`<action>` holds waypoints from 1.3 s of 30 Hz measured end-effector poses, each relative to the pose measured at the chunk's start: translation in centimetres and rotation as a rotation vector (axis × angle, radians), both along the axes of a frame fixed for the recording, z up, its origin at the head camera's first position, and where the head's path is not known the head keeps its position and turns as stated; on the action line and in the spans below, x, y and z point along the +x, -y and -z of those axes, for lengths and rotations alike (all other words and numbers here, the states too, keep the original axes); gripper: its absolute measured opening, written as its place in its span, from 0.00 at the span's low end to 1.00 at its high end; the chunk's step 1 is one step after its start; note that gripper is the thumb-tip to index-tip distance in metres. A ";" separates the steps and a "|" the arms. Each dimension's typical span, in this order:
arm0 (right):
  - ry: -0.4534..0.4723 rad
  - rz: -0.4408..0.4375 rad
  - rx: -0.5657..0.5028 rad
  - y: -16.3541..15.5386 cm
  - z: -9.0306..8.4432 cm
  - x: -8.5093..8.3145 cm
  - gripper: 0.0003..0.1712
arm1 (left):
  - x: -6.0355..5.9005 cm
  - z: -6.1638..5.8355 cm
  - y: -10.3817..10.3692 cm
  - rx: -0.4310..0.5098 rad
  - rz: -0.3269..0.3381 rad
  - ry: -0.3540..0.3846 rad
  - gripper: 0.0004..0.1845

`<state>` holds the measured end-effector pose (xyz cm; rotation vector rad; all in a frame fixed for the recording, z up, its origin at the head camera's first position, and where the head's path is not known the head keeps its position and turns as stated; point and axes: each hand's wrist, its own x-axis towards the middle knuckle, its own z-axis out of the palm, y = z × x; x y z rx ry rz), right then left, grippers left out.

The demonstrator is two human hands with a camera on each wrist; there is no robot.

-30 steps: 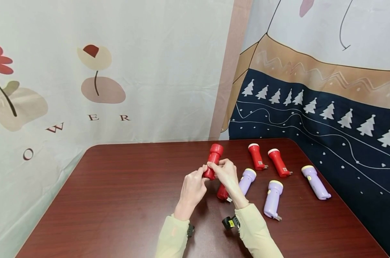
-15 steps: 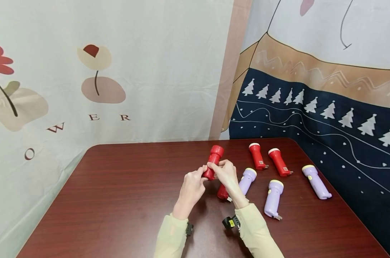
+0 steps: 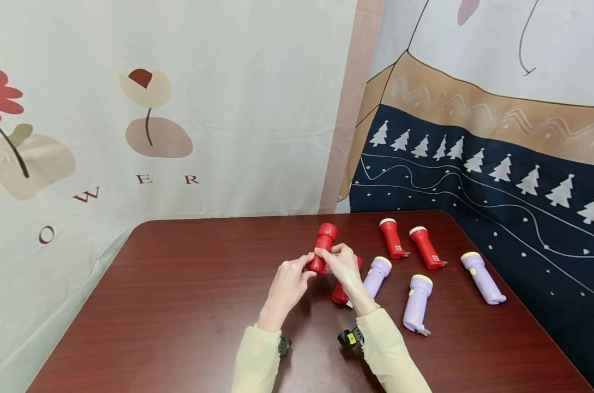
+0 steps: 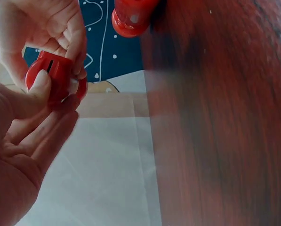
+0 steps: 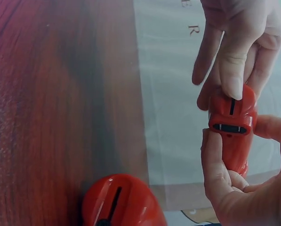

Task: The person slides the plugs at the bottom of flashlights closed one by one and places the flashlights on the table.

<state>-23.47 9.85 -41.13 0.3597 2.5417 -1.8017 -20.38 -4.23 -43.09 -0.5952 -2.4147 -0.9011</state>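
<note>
Both hands hold a red flashlight (image 3: 327, 232) above the table, its wide head pointing away. My left hand (image 3: 287, 284) pinches the tail end; in the right wrist view its thumb (image 5: 233, 84) lies on a black slot in the red casing. Below that slot sits a dark recess (image 5: 230, 128) with plug prongs folded in. My right hand (image 3: 345, 268) grips the flashlight's body from the right between thumb and fingers. Under the right hand, another red flashlight (image 3: 339, 293) lies partly hidden, beside a purple flashlight (image 3: 377, 273).
On the right side of the brown table (image 3: 179, 305) lie two more red flashlights (image 3: 390, 238) and two more purple ones (image 3: 417, 305). Several have plug prongs sticking out at the tail. A patterned cloth (image 3: 473, 180) hangs behind the table.
The held flashlight has shifted slightly left and toward me. My left hand has turned a little, its wrist moving left and down. My right hand stays nearly still.
</note>
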 end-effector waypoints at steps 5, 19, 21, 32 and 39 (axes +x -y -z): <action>-0.028 0.001 -0.006 0.2 0.4 -0.4 0.23 | -0.2 0.3 1.0 -0.020 -0.038 0.016 0.17; -0.106 -0.104 0.147 3.6 1.9 -2.8 0.23 | -0.1 -0.4 7.0 0.159 -0.560 0.172 0.13; -0.136 -0.145 0.177 4.7 1.9 -3.0 0.23 | 0.0 -0.5 7.7 0.177 -0.603 0.201 0.13; -0.196 -0.346 0.268 12.3 3.3 -2.9 0.21 | 1.4 -1.4 10.6 0.273 -0.813 0.252 0.12; -0.159 -0.367 0.281 15.1 4.4 -2.0 0.21 | 1.9 -1.3 11.2 0.288 -0.850 0.277 0.13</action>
